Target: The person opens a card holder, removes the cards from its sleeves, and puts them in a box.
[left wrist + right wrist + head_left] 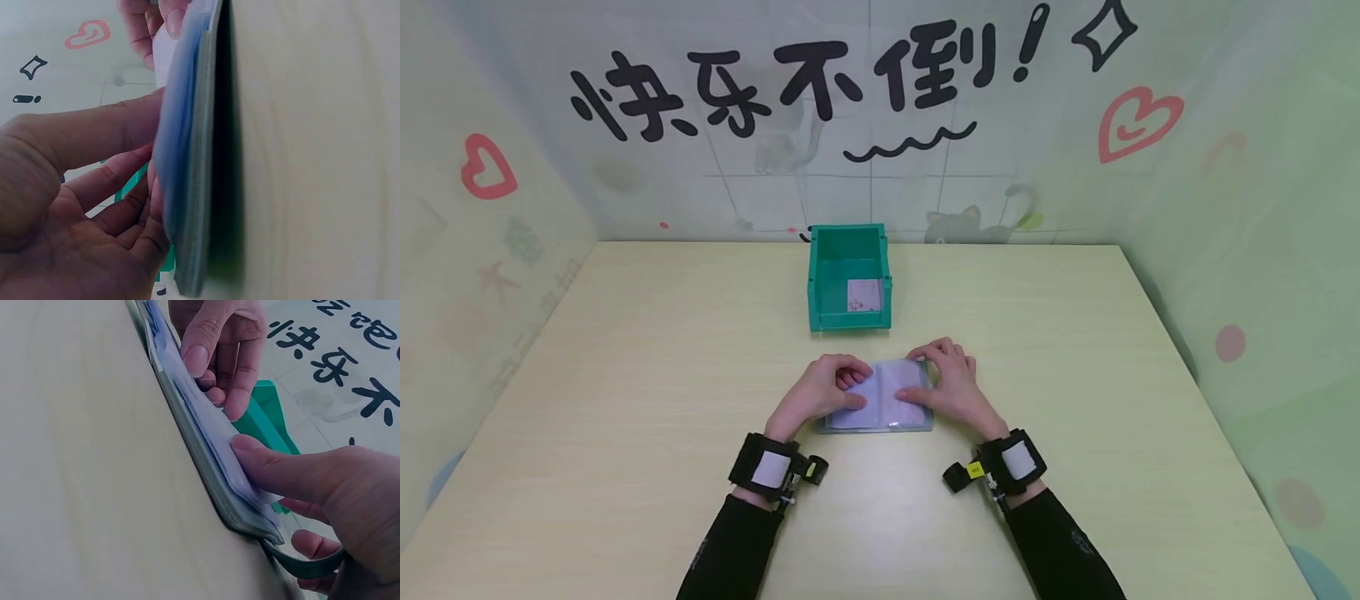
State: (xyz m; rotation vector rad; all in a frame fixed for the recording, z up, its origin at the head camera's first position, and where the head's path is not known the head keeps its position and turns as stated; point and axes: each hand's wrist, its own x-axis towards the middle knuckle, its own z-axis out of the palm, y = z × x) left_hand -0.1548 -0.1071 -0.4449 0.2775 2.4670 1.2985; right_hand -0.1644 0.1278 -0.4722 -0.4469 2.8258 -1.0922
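Note:
A small card album (880,419) with pale lilac pages under clear sleeves lies spread on the table, its greenish cover (206,481) showing at the edge in the right wrist view. My left hand (823,387) rests on the left page with its thumb, the other fingers loosely bent over the page's upper part. On the right side, my right hand (952,385) grips the album, thumb on the page and fingers around the outer edge. A dark green strap (306,567) loops from the cover beside those fingers. Whether a loose card lies under either thumb is unclear.
Behind the album stands a green bin (850,321) with a pinkish card (864,295) inside. The pale wooden table (625,375) extends around both arms. Printed cloth walls (1240,250) close off the back and sides.

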